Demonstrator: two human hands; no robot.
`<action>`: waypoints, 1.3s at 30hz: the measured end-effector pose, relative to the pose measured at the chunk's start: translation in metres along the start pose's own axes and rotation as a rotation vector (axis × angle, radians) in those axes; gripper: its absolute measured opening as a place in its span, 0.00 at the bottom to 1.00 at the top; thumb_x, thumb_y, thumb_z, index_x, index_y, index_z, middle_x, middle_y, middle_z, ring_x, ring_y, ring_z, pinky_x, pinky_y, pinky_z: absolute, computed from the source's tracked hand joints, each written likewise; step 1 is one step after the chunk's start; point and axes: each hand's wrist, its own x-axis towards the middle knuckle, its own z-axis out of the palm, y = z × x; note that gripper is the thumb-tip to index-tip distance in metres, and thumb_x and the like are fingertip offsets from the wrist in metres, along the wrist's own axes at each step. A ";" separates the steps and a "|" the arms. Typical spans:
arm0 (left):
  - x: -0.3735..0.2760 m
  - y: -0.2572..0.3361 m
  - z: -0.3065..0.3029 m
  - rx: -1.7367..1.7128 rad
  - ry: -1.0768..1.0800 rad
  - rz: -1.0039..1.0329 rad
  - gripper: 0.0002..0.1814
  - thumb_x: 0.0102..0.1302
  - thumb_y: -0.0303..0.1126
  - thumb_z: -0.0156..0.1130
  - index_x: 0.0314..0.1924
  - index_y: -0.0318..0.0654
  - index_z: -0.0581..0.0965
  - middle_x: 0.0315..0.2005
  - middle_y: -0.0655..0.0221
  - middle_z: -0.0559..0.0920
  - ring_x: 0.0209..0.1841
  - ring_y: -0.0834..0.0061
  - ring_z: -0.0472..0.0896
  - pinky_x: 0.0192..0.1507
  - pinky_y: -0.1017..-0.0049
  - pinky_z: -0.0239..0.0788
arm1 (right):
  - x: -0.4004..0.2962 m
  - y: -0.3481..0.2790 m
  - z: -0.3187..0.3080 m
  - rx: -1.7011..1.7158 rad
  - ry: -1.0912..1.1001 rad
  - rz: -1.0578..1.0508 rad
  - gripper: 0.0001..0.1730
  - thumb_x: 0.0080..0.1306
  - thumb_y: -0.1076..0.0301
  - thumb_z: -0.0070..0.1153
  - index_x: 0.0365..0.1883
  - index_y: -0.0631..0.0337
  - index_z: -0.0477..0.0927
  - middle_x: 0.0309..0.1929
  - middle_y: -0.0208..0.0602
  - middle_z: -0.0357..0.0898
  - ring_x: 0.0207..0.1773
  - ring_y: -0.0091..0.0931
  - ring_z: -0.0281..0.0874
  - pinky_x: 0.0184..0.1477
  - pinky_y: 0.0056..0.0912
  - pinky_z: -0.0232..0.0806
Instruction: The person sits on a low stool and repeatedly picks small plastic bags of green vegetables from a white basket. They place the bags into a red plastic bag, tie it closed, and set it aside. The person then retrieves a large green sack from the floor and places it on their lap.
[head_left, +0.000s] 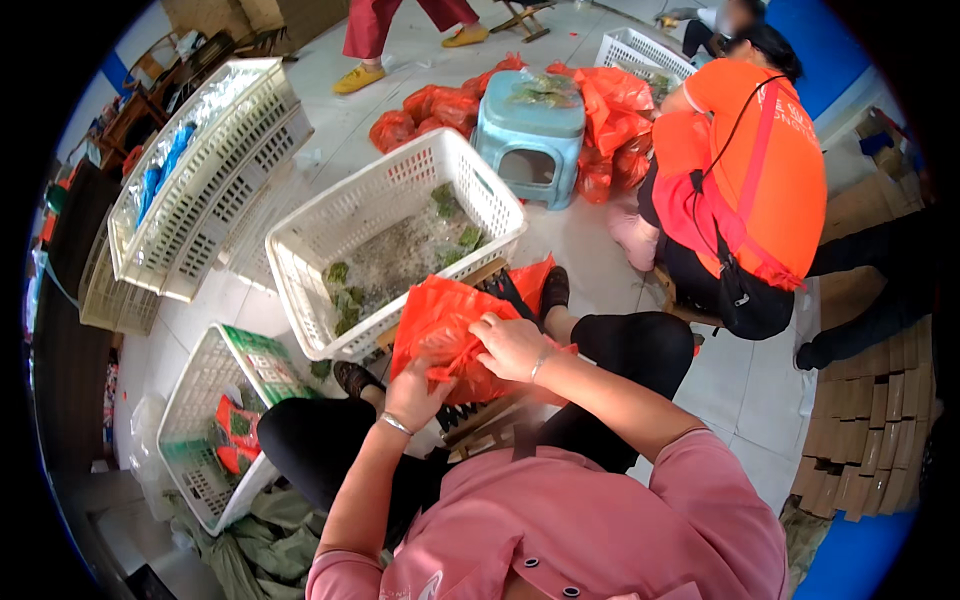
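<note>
Between my knees lies a red plastic bag (457, 322), held up before me by both hands. My left hand (420, 394) grips the bag's gathered edge on the left. My right hand (510, 346) pinches the bag's plastic on the right, thumb and fingers close together. What is inside the bag is hidden. Just beyond the bag stands a white perforated plastic crate (300, 247) with several small clear packets of green leafy matter (471, 238) on its dirty bottom. More red plastic shows behind my right hand.
A blue plastic stool (531, 112) holds clear packets, with filled red bags (454, 109) around it. Stacked white crates (247, 142) stand at left, a green-and-white crate (217, 450) nearer. A person in orange (780, 165) sits at right; another stands beyond.
</note>
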 end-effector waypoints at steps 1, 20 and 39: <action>0.001 0.010 -0.012 -0.051 0.055 0.076 0.18 0.57 0.39 0.62 0.44 0.38 0.76 0.37 0.55 0.81 0.39 0.54 0.79 0.40 0.60 0.71 | 0.003 -0.001 0.007 -0.076 -0.037 -0.038 0.19 0.53 0.66 0.59 0.41 0.64 0.72 0.41 0.45 0.74 0.36 0.40 0.79 0.36 0.42 0.71; -0.085 -0.040 -0.176 -0.360 0.858 -0.229 0.06 0.64 0.19 0.53 0.39 0.28 0.77 0.33 0.72 0.80 0.35 0.83 0.77 0.41 0.83 0.68 | 0.042 0.141 -0.138 -0.516 0.482 0.345 0.11 0.58 0.69 0.51 0.39 0.59 0.78 0.35 0.48 0.78 0.38 0.45 0.76 0.39 0.44 0.69; -0.078 -0.045 -0.174 -0.485 0.877 -0.413 0.06 0.63 0.20 0.53 0.37 0.31 0.78 0.33 0.67 0.81 0.31 0.82 0.77 0.35 0.81 0.68 | 0.077 -0.013 0.163 -0.115 -0.165 0.028 0.13 0.57 0.58 0.59 0.30 0.58 0.74 0.33 0.42 0.74 0.37 0.41 0.75 0.37 0.44 0.70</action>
